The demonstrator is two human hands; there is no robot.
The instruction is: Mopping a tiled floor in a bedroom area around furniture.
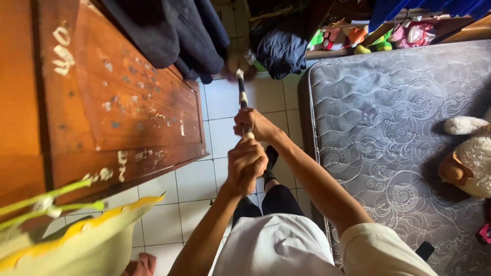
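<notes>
Seen from the head camera, looking steeply down: a person stood on a white tiled floor (225, 102) between a wooden door (117, 97) and a grey quilted mattress (388, 133), both hands clenched around a long thin handle (241, 94).

The right hand (255, 125) gripped the handle higher along its length, fingers wrapped fully round it. The left hand (245, 163) was closed on the same handle just below, nearer the body, the two fists almost touching. The handle ran away from the person toward the far end of the floor, dark with pale bands, and ended at a brownish head (240, 65) resting on or close to the tiles near a heap of dark clothing (281, 51). What the head was could not be told.

Dark garments (174, 30) hung against the upper part of the door, whose reddish panels were flecked with scraps of torn stickers. At lower left a pale yellow-green object (76, 240) filled the corner of the frame, too near the lens to identify. A cream and brown plush toy (470, 158) lay on the mattress at the right edge. Brightly coloured soft toys (378, 36) crowded a low shelf beyond the mattress. The person's black-clad leg (279, 197) and white top (276, 245) showed below the arms.
</notes>
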